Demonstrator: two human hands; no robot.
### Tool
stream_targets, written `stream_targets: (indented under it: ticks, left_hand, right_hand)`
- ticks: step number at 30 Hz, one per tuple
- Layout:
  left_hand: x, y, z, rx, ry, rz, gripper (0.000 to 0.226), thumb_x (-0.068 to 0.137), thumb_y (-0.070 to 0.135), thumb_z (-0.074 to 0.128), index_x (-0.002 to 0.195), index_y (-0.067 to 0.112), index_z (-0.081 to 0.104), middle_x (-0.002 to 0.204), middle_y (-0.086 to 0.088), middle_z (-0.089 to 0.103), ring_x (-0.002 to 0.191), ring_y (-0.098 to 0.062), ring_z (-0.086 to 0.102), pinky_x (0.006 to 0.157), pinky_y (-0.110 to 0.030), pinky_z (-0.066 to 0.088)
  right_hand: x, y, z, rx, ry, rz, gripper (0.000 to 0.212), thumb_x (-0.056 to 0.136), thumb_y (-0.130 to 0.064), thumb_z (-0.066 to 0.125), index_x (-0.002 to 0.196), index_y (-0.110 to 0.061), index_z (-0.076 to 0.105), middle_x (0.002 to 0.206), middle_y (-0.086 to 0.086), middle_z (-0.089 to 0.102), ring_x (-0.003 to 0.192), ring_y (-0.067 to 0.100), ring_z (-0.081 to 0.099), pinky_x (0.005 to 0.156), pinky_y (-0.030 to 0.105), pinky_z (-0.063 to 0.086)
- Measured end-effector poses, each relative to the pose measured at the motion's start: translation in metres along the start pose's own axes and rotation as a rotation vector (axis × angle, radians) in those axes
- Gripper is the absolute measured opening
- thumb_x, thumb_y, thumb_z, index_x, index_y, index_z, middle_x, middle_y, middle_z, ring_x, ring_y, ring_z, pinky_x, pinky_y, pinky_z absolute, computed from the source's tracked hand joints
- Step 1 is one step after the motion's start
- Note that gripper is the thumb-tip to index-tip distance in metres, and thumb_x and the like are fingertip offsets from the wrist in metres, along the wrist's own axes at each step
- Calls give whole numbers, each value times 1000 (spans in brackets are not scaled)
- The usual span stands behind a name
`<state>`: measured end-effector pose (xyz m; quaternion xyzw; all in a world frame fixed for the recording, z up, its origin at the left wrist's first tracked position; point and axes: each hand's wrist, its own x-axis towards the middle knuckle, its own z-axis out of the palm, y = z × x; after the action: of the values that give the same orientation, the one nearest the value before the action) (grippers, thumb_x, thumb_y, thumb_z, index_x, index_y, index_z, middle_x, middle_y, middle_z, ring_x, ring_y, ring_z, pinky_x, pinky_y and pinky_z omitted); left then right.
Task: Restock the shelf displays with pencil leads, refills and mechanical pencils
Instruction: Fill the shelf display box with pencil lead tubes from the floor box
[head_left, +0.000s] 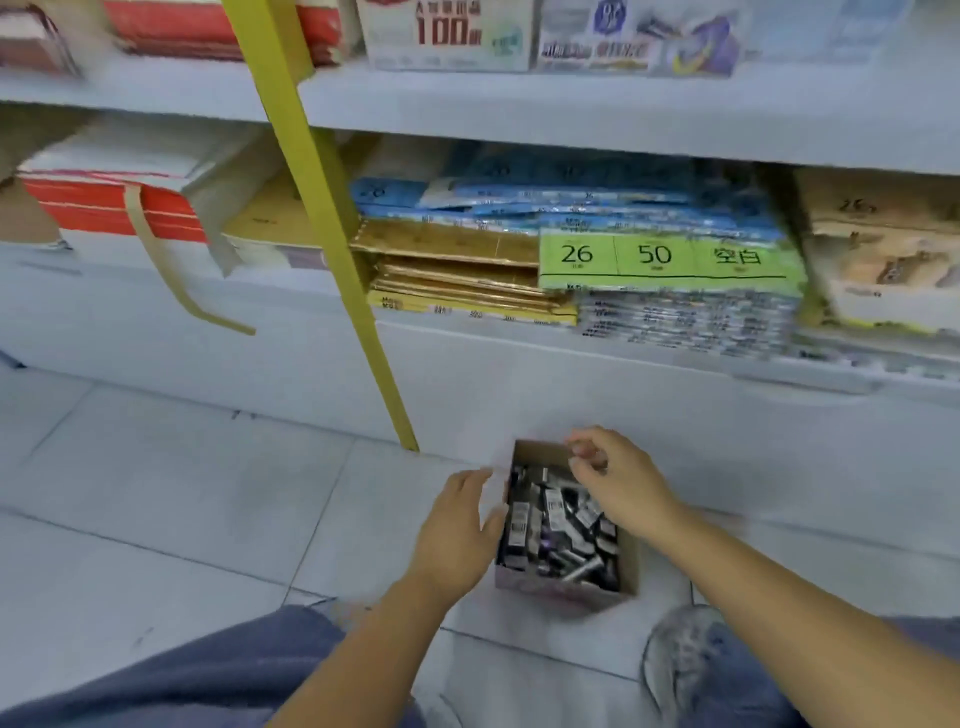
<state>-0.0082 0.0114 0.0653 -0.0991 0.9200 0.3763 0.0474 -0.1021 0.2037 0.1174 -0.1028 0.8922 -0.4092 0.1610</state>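
Note:
A small open cardboard box stands on the tiled floor in front of the shelf unit. It is filled with several small dark pencil-lead packs with barcode labels. My left hand rests with straight fingers against the box's left wall. My right hand hovers over the box's far right corner, thumb and fingers curled together; whether they pinch the rim or a flap is blurred.
A yellow shelf upright runs down to the floor just left of the box. The bottom shelf holds gold and blue paper packs and a green label reading 26 and 50. My knees and a shoe frame the floor below.

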Motion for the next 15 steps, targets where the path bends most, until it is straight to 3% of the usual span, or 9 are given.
stream_targets:
  ticks: [2,5,11,15]
  left_hand:
    - [-5,-16,19,-36,-103,-90,51,103,36,49,149,19,38,149,0,43,133,-17,47,108,-30,38]
    - [-8,-31,36,-88,-193,-188,53,103,40,47,152,24,35,151,6,43,132,-10,47,104,-20,35]
    - [-6,-39,44,-186,-246,-278,51,103,38,48,152,29,36,147,10,50,125,-6,54,102,-23,41]
    - [-9,-42,47,-269,-260,-295,44,103,30,50,147,35,44,139,15,57,114,-2,58,89,-8,41]
  right_hand:
    - [6,27,22,-19,-62,87,29,94,-14,57,121,-24,58,120,2,59,94,9,56,72,4,38]
    - [15,58,49,-78,-149,177,38,93,-20,61,130,-26,53,131,1,50,110,11,48,90,21,35]
    - [25,96,86,-236,-41,226,63,89,-32,65,145,-27,37,149,3,34,138,24,25,115,39,22]
    - [30,114,98,-324,-12,236,77,89,-43,62,152,-24,23,159,0,21,145,26,10,118,41,12]
